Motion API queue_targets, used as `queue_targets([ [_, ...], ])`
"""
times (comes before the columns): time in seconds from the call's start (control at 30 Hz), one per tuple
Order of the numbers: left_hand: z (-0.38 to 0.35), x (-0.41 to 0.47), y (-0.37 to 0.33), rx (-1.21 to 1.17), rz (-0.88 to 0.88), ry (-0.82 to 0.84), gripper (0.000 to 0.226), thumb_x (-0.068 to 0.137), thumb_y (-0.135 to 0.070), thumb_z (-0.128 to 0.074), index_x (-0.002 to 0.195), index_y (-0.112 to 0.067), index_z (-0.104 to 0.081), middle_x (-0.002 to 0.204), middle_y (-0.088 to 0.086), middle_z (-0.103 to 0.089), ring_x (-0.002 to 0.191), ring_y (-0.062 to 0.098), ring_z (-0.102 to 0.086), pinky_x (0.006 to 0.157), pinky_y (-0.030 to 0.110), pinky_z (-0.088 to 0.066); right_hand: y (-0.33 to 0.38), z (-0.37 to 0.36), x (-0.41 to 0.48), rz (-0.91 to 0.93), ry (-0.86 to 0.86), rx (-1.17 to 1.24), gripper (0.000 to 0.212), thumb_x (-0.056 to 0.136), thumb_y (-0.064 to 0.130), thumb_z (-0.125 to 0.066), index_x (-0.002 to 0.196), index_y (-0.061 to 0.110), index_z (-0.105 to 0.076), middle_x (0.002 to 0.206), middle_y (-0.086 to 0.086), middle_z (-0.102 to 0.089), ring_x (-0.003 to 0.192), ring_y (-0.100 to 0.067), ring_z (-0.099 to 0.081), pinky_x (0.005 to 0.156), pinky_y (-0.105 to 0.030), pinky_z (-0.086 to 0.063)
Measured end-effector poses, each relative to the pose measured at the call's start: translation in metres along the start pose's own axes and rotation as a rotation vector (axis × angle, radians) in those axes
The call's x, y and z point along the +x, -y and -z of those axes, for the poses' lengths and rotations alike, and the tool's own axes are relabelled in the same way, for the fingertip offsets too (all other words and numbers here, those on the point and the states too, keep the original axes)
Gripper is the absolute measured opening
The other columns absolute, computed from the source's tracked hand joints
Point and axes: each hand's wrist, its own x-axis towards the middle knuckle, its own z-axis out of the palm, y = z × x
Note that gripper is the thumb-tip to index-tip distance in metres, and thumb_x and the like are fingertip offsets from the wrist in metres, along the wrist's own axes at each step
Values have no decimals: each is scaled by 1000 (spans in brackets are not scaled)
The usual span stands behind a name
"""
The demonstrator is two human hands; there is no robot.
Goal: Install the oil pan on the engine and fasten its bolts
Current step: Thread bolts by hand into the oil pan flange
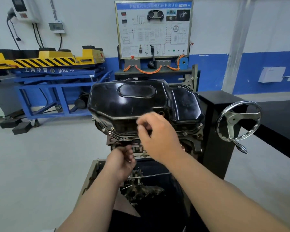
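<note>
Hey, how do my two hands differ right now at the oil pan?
The right hand is higher, fingertips pinched at the oil pan flange; the left hand is lower, against the engine below it. The right hand looks bigger, nearer the camera, than the left hand. Both curl their fingers; what they hold is hidden.

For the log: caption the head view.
Right hand at the flange of the oil pan, left hand lower against the engine.

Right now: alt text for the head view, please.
A glossy black metal oil pan sits on a dark engine on a black stand, bolts visible along its front flange. The right hand curls its fingers at that flange, the left hand lower against the engine; what either holds is hidden. A chrome handwheel stands to the right.
</note>
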Motion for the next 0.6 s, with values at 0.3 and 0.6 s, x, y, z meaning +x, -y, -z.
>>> queue_targets([
  [0.3,-82,-32,83,186,189,184,34,95,6,-19,112,-1,-47,93,22,-64,71,31,-65,77,50,-53,-84,68,-91,-378,509,-346,19,88,44,-55,103,33,-60,97,13,-54,89,-9,-54,77,-30,-48],
  [0.6,-141,-16,113,96,188,175,34,93,5,-24,101,-7,-54,71,12,-58,55,21,-55,58,34,-50,-111,99,-78,-309,465,-291,14,84,39,-59,97,34,-63,90,15,-59,81,-5,-54,73,-26,-49],
])
